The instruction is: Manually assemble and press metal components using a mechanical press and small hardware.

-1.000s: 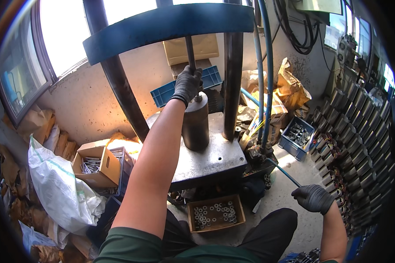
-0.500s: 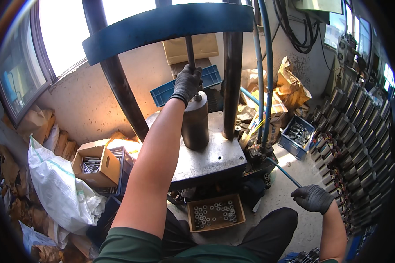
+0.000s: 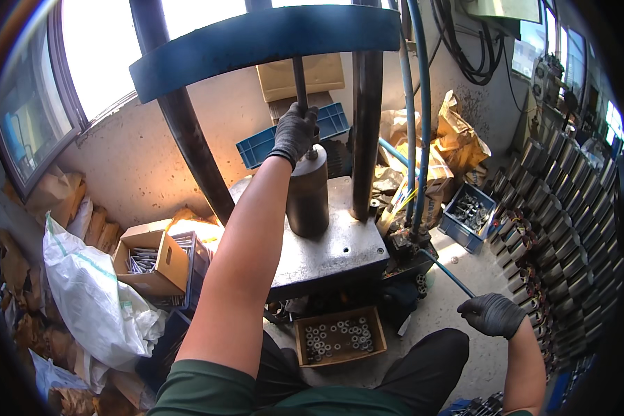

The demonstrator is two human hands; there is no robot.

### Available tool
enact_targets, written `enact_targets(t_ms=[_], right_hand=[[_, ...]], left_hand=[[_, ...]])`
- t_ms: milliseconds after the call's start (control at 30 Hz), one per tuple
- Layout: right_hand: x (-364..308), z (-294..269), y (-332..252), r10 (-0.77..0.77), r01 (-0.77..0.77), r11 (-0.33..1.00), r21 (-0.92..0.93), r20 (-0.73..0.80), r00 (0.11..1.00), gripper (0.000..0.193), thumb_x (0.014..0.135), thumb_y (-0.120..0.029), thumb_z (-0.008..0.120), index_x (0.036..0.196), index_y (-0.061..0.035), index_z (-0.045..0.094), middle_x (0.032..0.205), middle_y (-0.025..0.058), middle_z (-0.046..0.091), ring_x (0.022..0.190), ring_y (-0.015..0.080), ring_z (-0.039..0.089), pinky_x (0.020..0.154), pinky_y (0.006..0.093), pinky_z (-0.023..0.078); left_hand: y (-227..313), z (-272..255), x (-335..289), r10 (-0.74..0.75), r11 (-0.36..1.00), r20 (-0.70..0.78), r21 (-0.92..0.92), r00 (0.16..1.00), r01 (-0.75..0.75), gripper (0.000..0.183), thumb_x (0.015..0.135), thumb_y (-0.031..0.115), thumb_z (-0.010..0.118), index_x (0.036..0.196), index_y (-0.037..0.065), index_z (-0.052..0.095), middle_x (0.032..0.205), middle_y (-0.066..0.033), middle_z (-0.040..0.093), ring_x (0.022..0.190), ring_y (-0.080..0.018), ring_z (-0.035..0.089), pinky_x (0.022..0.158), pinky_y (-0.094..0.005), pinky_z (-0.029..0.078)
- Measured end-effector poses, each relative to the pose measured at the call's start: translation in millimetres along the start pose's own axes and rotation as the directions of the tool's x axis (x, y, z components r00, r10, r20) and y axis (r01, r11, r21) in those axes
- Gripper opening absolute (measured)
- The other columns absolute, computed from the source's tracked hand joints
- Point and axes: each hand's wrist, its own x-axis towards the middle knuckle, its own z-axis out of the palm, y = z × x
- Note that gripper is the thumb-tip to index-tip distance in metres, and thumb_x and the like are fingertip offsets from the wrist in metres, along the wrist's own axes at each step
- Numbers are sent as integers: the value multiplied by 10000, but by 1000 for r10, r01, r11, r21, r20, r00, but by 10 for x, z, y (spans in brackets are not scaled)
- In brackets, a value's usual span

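Note:
My left hand [image 3: 296, 135], in a dark grey glove, is closed around the lower part of a thin upright metal rod [image 3: 299, 80] under the press's blue crossbeam [image 3: 270, 47]. Just below that hand, a dark metal cylinder [image 3: 308, 201] with a lighter top stands upright on the steel press table [image 3: 326, 253]. A small stud shows on the cylinder's top. My gloved right hand [image 3: 494, 314] is wrapped round the end of a slim blue lever [image 3: 447, 272], which slants up to a fitting beside the press. The left palm hides where the rod ends.
Two dark columns [image 3: 365, 132] flank the table. Beneath it is a box of small metal rings [image 3: 378, 340]. A blue crate of metal parts [image 3: 470, 216] and stacked metal cylinders [image 3: 561, 229] stand right. At left are a white sack [image 3: 93, 291] and a carton of rods [image 3: 170, 263].

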Motion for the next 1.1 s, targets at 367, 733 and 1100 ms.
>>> enact_targets(t_ms=[367, 733, 1100], right_hand=[[1, 3, 32, -17, 17, 999, 50, -5, 1000, 319, 918, -253, 613, 1152, -98, 765, 1069, 180, 767, 1009, 387, 725, 935, 475, 573], [-27, 9, 21, -34, 37, 998, -59, 41, 999, 279, 918, -226, 637, 1125, -85, 761, 1025, 181, 770, 960, 382, 735, 885, 470, 588], [-1, -13, 0, -35, 45, 993, -106, 93, 995, 294, 910, -208, 649, 1157, -87, 755, 1007, 196, 768, 943, 381, 737, 871, 458, 593]], left_hand=[[-88, 18, 40, -40, 994, 18, -104, 999, 41, 347, 1037, 362, 650, 1185, 48, 639, 802, -112, 716, 721, -222, 720, 700, -394, 572], [-36, 75, -10, -60, 983, 36, -170, 998, 65, 321, 1042, 340, 649, 1169, 46, 633, 797, -113, 708, 694, -217, 713, 666, -385, 580], [-32, 46, -33, -39, 991, 24, -125, 999, 42, 306, 1043, 327, 654, 1166, 48, 629, 768, -90, 683, 669, -192, 696, 622, -363, 576]])
